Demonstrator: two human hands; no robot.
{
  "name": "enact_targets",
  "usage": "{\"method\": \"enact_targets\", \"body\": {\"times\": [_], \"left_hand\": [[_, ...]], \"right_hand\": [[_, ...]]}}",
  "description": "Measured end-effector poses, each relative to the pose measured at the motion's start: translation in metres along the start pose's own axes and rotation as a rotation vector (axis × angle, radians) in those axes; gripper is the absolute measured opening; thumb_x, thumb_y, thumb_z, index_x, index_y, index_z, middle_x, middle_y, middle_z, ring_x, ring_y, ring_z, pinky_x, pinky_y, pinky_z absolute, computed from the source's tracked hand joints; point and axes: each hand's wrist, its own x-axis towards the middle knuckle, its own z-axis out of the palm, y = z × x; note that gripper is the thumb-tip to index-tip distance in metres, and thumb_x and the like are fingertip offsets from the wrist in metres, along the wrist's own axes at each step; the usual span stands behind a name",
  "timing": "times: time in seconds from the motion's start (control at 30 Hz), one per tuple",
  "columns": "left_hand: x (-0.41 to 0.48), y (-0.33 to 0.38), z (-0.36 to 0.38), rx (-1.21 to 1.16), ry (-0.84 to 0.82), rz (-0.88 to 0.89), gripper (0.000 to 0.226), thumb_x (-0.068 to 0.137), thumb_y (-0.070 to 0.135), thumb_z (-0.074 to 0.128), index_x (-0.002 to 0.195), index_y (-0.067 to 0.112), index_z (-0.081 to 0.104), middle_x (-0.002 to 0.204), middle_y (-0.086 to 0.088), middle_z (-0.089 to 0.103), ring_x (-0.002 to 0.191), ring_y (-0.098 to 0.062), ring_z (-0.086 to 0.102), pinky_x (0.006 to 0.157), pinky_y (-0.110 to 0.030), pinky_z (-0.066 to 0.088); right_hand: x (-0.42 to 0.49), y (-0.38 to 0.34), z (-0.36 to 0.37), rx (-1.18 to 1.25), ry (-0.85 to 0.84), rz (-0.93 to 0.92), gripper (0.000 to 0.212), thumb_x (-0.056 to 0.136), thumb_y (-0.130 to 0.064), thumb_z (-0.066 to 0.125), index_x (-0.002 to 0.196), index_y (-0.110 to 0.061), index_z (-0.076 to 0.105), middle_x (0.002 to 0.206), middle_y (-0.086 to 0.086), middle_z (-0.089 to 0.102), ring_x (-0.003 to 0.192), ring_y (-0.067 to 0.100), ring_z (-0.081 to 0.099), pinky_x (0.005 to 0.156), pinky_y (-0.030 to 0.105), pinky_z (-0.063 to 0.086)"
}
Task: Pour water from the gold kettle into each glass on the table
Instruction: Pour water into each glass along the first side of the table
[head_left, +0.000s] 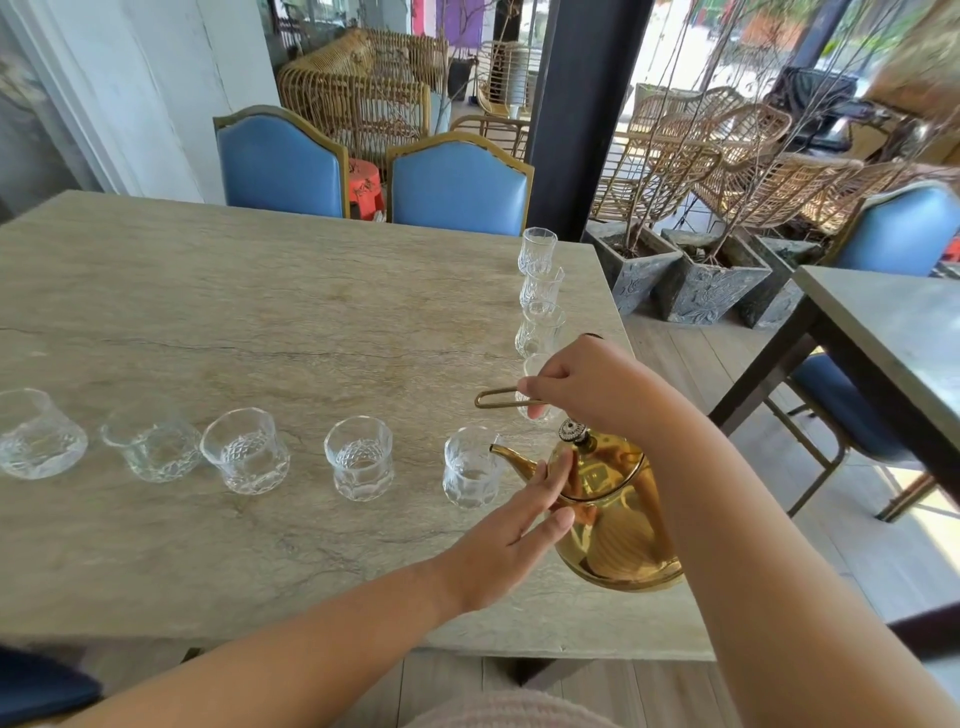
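Note:
The gold kettle (618, 525) is tilted at the table's right front, its spout tip at the rim of the nearest short glass (470, 467). My right hand (587, 387) grips the kettle's thin wire handle from above. My left hand (511, 535) lies flat against the kettle's side with its fingers spread. Several short cut glasses stand in a row to the left, among them one at the middle (359, 458) and one at the far left (39, 434). Several taller glasses (540, 291) line the right edge; the nearest is partly hidden by my right hand.
The stone table (260, 322) stretches left and away. Two blue chairs (457, 182) stand at its far side. A second table (893, 338) and a blue chair are at the right. Stone planters (711, 286) and wicker chairs sit beyond the right edge.

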Motion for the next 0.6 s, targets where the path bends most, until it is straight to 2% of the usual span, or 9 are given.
{"method": "enact_targets", "body": {"times": [0.23,0.43,0.47,0.53,0.57,0.6], "left_hand": [[0.000,-0.001,-0.002,0.023,-0.020,0.007,0.052,0.097,0.050,0.027,0.139,0.056,-0.003,0.149,0.034,-0.004,0.142,0.009,-0.009,0.115,-0.022,0.000],[0.005,-0.003,0.000,0.134,-0.026,0.032,0.051,0.096,0.054,0.024,0.136,0.060,-0.007,0.157,0.019,-0.007,0.143,0.003,-0.014,0.116,-0.025,0.000],[0.006,-0.004,0.001,0.163,-0.026,0.030,0.051,0.096,0.056,0.024,0.136,0.060,-0.007,0.158,0.015,-0.008,0.142,0.005,-0.013,0.115,-0.025,0.001],[0.009,-0.007,0.003,0.224,-0.016,0.029,0.053,0.096,0.057,0.024,0.138,0.060,-0.008,0.160,0.009,-0.009,0.134,0.020,-0.007,0.110,-0.021,0.005],[0.011,-0.007,0.005,0.245,-0.005,0.030,0.053,0.095,0.057,0.024,0.138,0.060,-0.007,0.160,0.008,-0.008,0.126,0.028,-0.006,0.110,-0.021,0.007],[0.012,-0.006,0.007,0.259,0.010,0.033,0.053,0.095,0.058,0.024,0.139,0.060,-0.007,0.160,0.007,-0.008,0.125,0.029,-0.009,0.112,-0.023,0.008]], "right_hand": [[-0.005,0.007,0.001,0.031,0.045,0.006,0.033,0.090,-0.038,0.056,0.070,-0.018,0.072,0.023,-0.008,0.032,0.022,0.007,0.025,0.033,0.014,0.025],[-0.015,0.026,0.002,0.121,0.157,0.002,0.034,0.090,-0.038,0.057,0.071,-0.016,0.074,0.040,-0.003,0.038,0.030,0.007,0.027,0.038,0.017,0.029],[-0.018,0.030,0.002,0.159,0.167,0.003,0.034,0.089,-0.038,0.058,0.070,-0.015,0.073,0.042,-0.001,0.038,0.031,0.008,0.027,0.039,0.019,0.030],[-0.023,0.039,0.002,0.235,0.187,0.012,0.034,0.089,-0.038,0.059,0.069,-0.014,0.072,0.046,0.003,0.039,0.035,0.011,0.028,0.041,0.021,0.030],[-0.025,0.043,0.002,0.276,0.203,0.025,0.035,0.089,-0.038,0.059,0.070,-0.012,0.072,0.048,0.005,0.038,0.036,0.012,0.027,0.040,0.019,0.029],[-0.027,0.048,0.001,0.320,0.220,0.043,0.035,0.088,-0.038,0.060,0.071,-0.011,0.073,0.048,0.004,0.037,0.035,0.010,0.027,0.038,0.017,0.027]]}}
